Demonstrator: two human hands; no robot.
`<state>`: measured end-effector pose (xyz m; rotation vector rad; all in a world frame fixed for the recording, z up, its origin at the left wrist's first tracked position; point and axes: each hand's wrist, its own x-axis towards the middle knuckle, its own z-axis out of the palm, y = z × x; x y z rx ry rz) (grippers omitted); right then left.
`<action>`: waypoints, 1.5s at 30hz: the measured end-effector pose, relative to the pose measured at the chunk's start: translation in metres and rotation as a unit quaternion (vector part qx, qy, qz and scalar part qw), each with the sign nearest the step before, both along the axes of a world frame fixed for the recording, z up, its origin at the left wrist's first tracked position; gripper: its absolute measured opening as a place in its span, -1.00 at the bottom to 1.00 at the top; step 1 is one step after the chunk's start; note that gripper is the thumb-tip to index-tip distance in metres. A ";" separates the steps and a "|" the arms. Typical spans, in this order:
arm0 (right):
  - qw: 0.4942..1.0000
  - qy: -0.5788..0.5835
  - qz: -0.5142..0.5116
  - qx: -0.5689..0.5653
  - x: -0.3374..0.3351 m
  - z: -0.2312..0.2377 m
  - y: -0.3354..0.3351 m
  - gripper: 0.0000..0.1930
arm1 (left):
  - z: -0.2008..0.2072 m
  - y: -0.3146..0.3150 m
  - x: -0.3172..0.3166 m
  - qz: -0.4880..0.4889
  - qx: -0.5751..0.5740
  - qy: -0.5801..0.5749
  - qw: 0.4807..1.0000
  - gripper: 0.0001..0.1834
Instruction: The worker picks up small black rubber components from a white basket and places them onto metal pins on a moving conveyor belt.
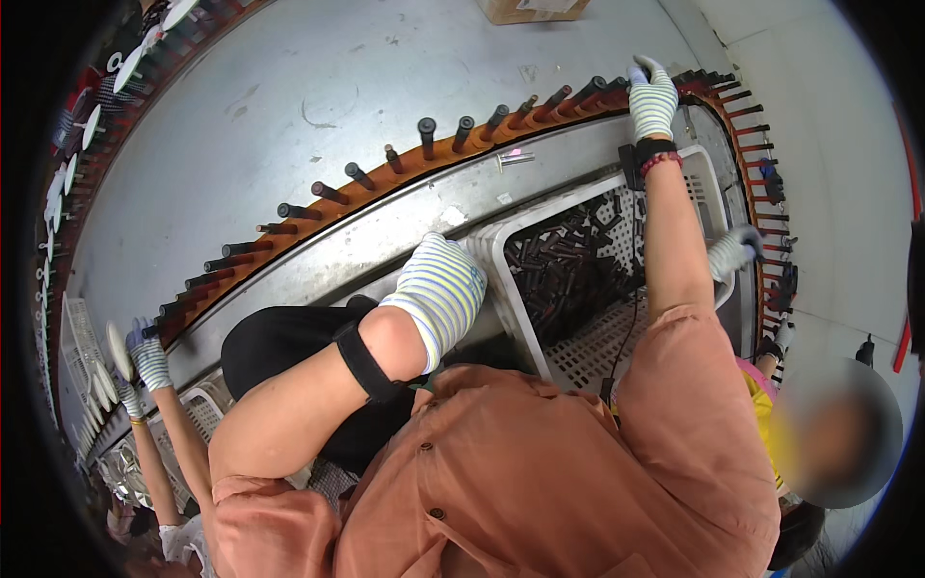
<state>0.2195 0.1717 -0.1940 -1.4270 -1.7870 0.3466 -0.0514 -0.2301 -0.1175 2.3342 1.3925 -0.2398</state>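
At my one o'clock, my right hand [653, 104], in a white knitted glove striped green and blue, reaches far out over an orange-brown curved belt [376, 191] that carries a row of upright dark cylindrical rods [428, 139]. Its fingers are partly spread at the rods; I can't tell whether one is gripped. The nearest rods stand just beside it, toward its nine o'clock and its three.

My left hand [443, 287], gloved to match, is at eleven o'clock and much closer to my body, curled with its back up by the near edge of the grey metal worktop [337, 77]. Its fingers are hidden, so I can't tell if it holds anything. The belt's rods lie apart from it, toward its ten through one o'clock.

At that left hand's three o'clock sits a pale grey perforated plastic crate [554, 205], with short black tubular pieces [554, 260] heaped inside; my right forearm passes above it. A co-worker's gloved hand [732, 252] is at my two o'clock, near the belt.
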 end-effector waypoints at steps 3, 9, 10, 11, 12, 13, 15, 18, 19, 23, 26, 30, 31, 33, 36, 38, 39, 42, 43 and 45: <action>0.976 0.218 0.003 0.008 -0.049 0.047 -0.064 -0.71 | 0.002 -0.009 -0.003 0.018 0.017 0.033 0.999 -0.82; 0.934 0.321 -0.139 -0.070 0.024 0.013 -0.140 -0.66 | 0.010 -0.013 0.003 0.007 0.030 0.018 0.999 -0.81; 0.927 0.320 -0.158 -0.116 0.031 0.010 -0.160 -0.64 | 0.011 -0.015 0.004 0.009 0.051 0.013 0.999 -0.81; 0.917 0.318 -0.177 -0.163 0.038 0.009 -0.181 -0.62 | 0.013 -0.018 0.005 0.011 0.072 0.009 0.997 -0.81; 0.930 0.250 -0.200 -0.178 0.049 0.006 -0.196 -0.60 | 0.014 -0.017 0.010 0.004 0.073 0.033 0.997 -0.82; 0.938 0.181 -0.225 -0.192 0.063 -0.001 -0.205 -0.58 | 0.015 -0.016 0.013 0.000 0.077 0.034 0.996 -0.82; 0.940 0.131 -0.247 -0.194 0.107 -0.028 -0.212 -0.55 | 0.010 -0.009 0.021 -0.027 0.081 0.018 0.996 -0.82; 0.953 0.112 -0.240 -0.150 0.111 -0.039 -0.202 -0.51 | 0.012 -0.005 0.026 -0.039 0.068 0.038 0.996 -0.83; 0.961 0.135 -0.225 -0.092 0.102 -0.035 -0.197 -0.49 | 0.013 -0.005 0.027 -0.044 0.060 0.038 0.997 -0.83; 0.973 0.200 -0.098 -0.058 0.072 -0.015 -0.151 -0.62 | 0.020 -0.002 0.038 -0.032 0.019 0.051 0.998 -0.80; 0.993 0.108 -0.041 0.007 0.035 0.005 -0.122 -0.60 | 0.027 -0.007 0.036 -0.003 0.015 0.049 0.999 -0.78; 0.992 0.122 0.018 -0.024 -0.014 0.023 -0.096 -0.55 | 0.029 -0.021 0.022 0.005 -0.002 0.039 0.999 -0.80; 0.994 0.101 0.027 -0.025 -0.022 0.023 -0.087 -0.54 | 0.030 -0.024 0.018 -0.006 -0.013 0.030 0.999 -0.81; 0.990 0.111 0.044 -0.075 -0.008 0.016 -0.057 -0.52 | 0.040 -0.024 0.022 0.021 -0.026 0.016 0.999 -0.82; 0.992 0.006 0.046 -0.121 -0.030 0.014 -0.050 -0.54 | 0.028 -0.032 0.013 0.011 -0.010 0.013 1.000 -0.83; 0.993 -0.077 0.041 -0.083 -0.009 0.014 -0.030 -0.59 | 0.034 -0.027 0.014 0.008 0.020 -0.010 1.000 -0.84; 0.989 -0.100 0.081 -0.067 -0.029 0.014 -0.040 -0.62 | 0.030 -0.032 0.009 0.019 0.014 -0.007 1.000 -0.84; 0.987 0.139 0.072 -0.037 -0.071 0.041 -0.086 -0.71 | 0.018 -0.043 0.003 0.034 0.027 0.014 0.999 -0.84; 0.970 0.235 0.045 -0.041 -0.071 0.059 -0.096 -0.74 | 0.020 -0.042 0.003 0.033 0.029 0.014 0.999 -0.84; 0.969 0.244 -0.004 -0.033 -0.047 0.071 -0.100 -0.73 | 0.027 -0.034 0.007 0.018 0.022 0.023 0.999 -0.83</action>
